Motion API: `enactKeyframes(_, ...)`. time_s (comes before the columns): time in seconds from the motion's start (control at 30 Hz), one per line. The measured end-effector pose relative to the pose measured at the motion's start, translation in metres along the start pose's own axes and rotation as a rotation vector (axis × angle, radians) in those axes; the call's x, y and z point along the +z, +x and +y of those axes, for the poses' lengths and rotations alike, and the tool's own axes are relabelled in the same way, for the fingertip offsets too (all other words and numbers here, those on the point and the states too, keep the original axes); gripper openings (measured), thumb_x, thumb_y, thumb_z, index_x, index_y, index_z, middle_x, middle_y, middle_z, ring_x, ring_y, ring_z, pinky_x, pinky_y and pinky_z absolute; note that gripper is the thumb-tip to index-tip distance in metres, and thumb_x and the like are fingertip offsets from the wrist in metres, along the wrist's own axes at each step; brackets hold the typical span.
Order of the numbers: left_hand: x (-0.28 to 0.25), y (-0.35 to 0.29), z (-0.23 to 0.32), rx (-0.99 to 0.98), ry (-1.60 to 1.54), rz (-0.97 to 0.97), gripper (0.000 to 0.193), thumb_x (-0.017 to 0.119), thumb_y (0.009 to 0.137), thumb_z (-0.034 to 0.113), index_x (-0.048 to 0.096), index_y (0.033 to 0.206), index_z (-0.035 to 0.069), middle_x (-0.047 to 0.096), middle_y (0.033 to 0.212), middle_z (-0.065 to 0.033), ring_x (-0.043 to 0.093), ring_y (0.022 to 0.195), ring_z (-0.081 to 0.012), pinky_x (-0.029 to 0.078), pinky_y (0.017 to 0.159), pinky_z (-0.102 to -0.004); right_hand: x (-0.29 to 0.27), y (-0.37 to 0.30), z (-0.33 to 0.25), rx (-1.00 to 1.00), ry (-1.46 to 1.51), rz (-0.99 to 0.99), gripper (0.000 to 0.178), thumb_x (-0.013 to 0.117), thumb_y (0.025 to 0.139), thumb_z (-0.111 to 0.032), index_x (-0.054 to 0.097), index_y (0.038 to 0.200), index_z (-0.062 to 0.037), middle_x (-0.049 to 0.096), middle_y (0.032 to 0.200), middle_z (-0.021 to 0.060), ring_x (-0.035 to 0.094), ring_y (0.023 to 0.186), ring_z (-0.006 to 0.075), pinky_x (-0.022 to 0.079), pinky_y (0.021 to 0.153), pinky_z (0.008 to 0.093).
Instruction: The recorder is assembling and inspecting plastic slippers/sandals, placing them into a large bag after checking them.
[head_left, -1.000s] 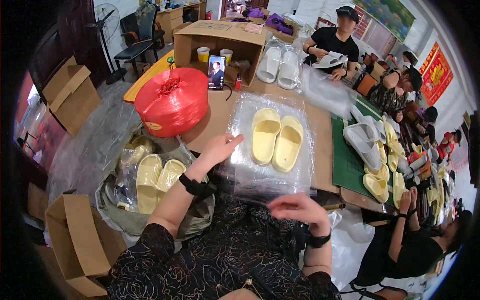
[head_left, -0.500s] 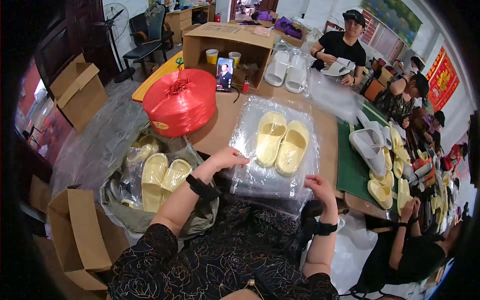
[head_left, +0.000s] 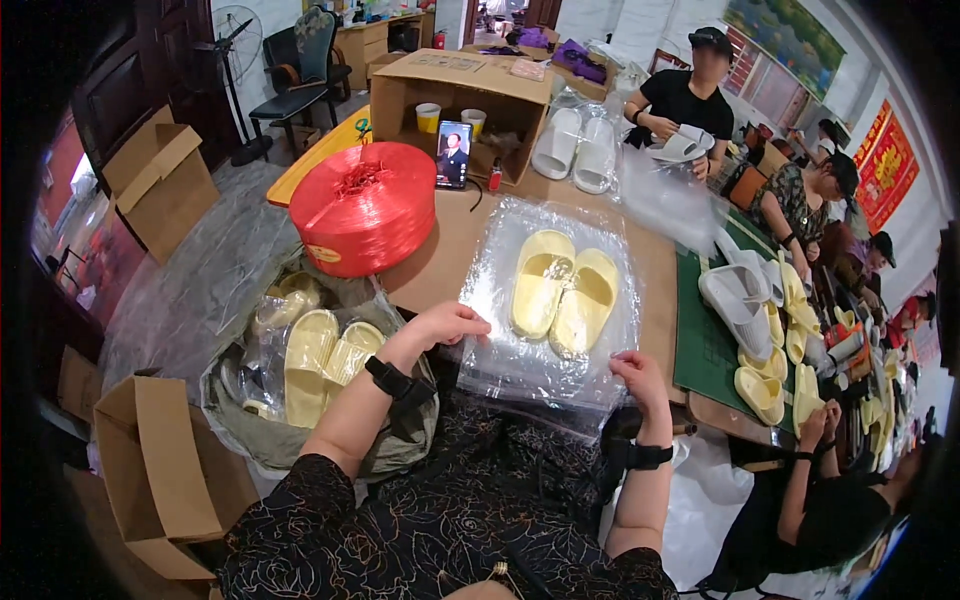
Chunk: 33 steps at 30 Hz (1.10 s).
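Note:
A pair of pale yellow slippers [head_left: 541, 292] lies side by side in a clear plastic bag [head_left: 612, 240], on top of more clear plastic sheets or bags on the table in front of me. My left hand [head_left: 448, 326] pinches the near left edge of the bag between thumb and fingers. At its near right edge, my right hand [head_left: 643, 380] grips the plastic with thumb and forefinger. Beside my left forearm, a large grey-green sack [head_left: 232, 400] holds several bagged yellow slippers [head_left: 310, 365].
A red twine roll [head_left: 362, 215], a phone [head_left: 453, 155] and a cardboard box [head_left: 450, 80] stand beyond. White slippers [head_left: 557, 142] lie bagged at the back. On the right, a green mat [head_left: 705, 340] bears several slippers. A co-worker [head_left: 690, 100] holds a white slipper; others sit further right.
My left hand has shifted slightly left along the bag's edge, its fingers closer together. My right hand and the yellow slippers stay nearly in place. The view has shifted a little.

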<state>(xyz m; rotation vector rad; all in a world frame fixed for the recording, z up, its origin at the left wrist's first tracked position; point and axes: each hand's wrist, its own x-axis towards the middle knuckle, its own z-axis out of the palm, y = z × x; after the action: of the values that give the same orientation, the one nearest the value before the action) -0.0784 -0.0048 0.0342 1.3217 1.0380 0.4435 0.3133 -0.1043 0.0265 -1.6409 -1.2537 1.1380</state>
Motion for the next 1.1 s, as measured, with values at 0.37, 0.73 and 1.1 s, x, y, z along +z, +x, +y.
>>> enactKeyframes(0.37,-0.002,-0.004,-0.004,0.016,-0.063,-0.016,0.023,0.070,0.089,0.021,0.068,0.103,0.003,0.070,0.086,-0.0008,0.048,0.055,-0.0039,0.035,0.049,-0.0186,-0.015,-0.007,-0.004,0.074,0.100,0.006,0.020,0.064,0.092,-0.016,0.063,0.107,-0.0034,0.069,0.084,0.0041,0.057,0.060,0.0078,0.043,0.049,0.0201)
enactKeyframes(0.73,0.011,-0.012,0.029,0.477,-0.194,0.161,0.013,0.061,0.092,0.007,0.066,0.103,0.001,0.070,0.100,-0.0057,0.067,0.091,-0.0136,0.051,0.077,-0.0255,-0.009,-0.005,-0.042,-0.256,0.425,0.205,0.013,0.059,0.096,-0.011,0.059,0.101,0.0003,0.066,0.093,0.0089,0.065,0.085,0.0161,0.054,0.078,0.0276)
enactKeyframes(1.1,0.061,-0.014,0.015,0.832,-0.218,0.159,0.003,0.062,0.088,-0.002,0.061,0.088,0.000,0.056,0.118,-0.0096,0.055,0.116,-0.0198,0.047,0.096,-0.0329,0.036,0.007,-0.018,-0.067,1.086,0.366,0.028,0.067,0.085,-0.002,0.058,0.112,-0.0006,0.065,0.099,0.0080,0.064,0.084,0.0193,0.053,0.073,0.0325)
